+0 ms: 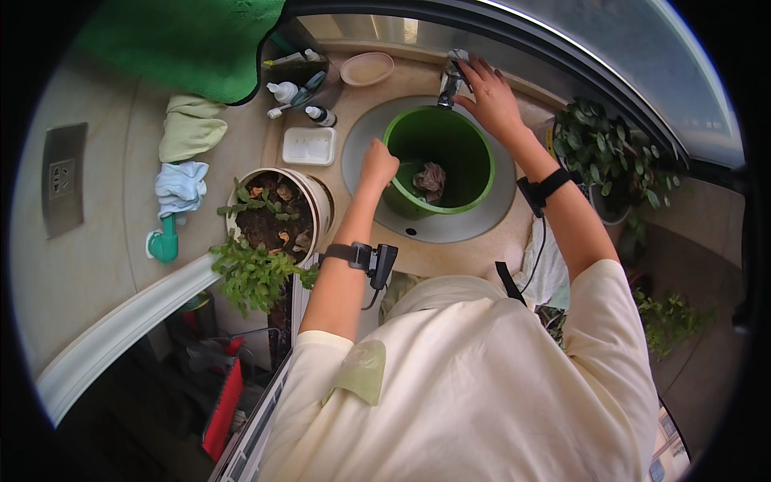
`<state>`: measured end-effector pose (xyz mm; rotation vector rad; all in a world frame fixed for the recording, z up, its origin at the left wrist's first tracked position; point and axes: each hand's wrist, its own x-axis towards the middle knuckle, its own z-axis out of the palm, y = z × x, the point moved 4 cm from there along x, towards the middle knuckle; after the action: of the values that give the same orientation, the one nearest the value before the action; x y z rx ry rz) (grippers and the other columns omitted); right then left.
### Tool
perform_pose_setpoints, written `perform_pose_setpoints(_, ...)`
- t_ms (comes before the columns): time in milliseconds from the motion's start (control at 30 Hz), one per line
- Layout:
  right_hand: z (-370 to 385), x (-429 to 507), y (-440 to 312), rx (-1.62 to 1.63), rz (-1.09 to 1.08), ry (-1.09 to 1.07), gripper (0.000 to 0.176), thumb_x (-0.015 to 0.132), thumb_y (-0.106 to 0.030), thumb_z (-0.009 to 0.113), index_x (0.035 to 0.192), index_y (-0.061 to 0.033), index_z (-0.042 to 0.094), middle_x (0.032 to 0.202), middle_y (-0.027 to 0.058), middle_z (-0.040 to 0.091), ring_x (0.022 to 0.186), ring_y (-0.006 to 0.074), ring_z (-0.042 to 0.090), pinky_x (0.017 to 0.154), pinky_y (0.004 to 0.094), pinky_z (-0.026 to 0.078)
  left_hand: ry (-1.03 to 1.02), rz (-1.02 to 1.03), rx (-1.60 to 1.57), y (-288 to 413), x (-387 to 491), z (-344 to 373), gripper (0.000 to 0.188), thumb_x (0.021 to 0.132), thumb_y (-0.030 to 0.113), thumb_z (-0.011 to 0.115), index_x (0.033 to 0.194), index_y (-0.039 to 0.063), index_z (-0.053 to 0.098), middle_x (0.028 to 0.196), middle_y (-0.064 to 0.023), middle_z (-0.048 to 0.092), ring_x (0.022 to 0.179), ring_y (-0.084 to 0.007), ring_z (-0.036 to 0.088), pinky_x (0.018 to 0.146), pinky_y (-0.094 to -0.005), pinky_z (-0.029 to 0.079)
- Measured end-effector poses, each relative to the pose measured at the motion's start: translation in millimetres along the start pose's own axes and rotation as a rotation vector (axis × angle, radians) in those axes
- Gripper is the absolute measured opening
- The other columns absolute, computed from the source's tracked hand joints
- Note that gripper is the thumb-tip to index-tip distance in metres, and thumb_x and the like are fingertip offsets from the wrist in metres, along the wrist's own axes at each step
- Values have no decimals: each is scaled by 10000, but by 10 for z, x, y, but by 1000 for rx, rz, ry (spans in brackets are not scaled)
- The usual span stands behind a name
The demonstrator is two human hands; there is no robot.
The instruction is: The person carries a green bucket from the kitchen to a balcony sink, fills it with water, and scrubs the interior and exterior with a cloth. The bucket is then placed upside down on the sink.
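Observation:
A green plastic bucket (470, 208) stands in the round grey sink (361, 129), slightly tilted. Inside it lies a crumpled greyish-mauve cloth (430, 179); whether there is water around it is hard to tell. My left hand (379, 164) is closed on the bucket's left rim, thumb side up. At the back of the sink, my right hand (491, 93) rests with spread fingers at the chrome faucet (450, 84), touching its top. The faucet's spout ends over the bucket's far rim. Part of the faucet is hidden behind my fingers.
Left of the sink are a white soap dish (309, 146), a small dark bottle (321, 116) and a pink oval dish (367, 68). A potted plant (274, 211) stands at the counter's left edge, another leafy plant (593, 144) at the right. Cloths (191, 128) hang on the left wall.

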<state>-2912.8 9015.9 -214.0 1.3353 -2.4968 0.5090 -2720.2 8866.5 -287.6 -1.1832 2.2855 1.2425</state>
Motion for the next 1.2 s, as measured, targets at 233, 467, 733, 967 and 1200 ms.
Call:
perform_pose_setpoints(233,346,202,152,-113,-99,-203,370,795,26,533,1161,-24,547,1206,174,573,1090,321,575,901,382,484,-68,-76,57,57,182,-159,342,774,-5,480,1094,-119,436,906,-319,622,618,-392,647,538,-444,529)
perform_pose_setpoints(467,338,278,193,-70,-24,-388,495,730,66,518,1210,-49,552,1252,175,559,1083,336,569,901,408,486,66,62,189,154,203,-113,374,810,81,518,1150,-66,460,1061,-306,604,1015,-442,584,887,-491,467)
perform_pose_setpoints(733,392,374,259,-103,16,-529,502,723,71,509,1207,-51,559,1193,176,590,1020,352,591,872,413,492,212,131,162,367,182,-107,396,807,200,598,1198,143,567,1055,-169,657,998,-361,611,829,-455,490)
perform_pose_setpoints(967,145,236,64,-82,-44,-78,371,801,-125,644,1163,-73,582,1198,158,583,1161,309,527,989,441,411,204,221,74,375,326,-80,395,817,232,614,1212,217,607,1063,-154,661,975,-343,624,820,-452,498)
perform_pose_setpoints(1200,10,25,-219,228,13,-382,351,851,-90,567,1201,-120,572,1170,132,613,1085,313,575,885,393,473,243,233,57,392,433,-80,394,825,208,600,1217,244,613,1051,-142,665,1002,-339,610,818,-440,496)
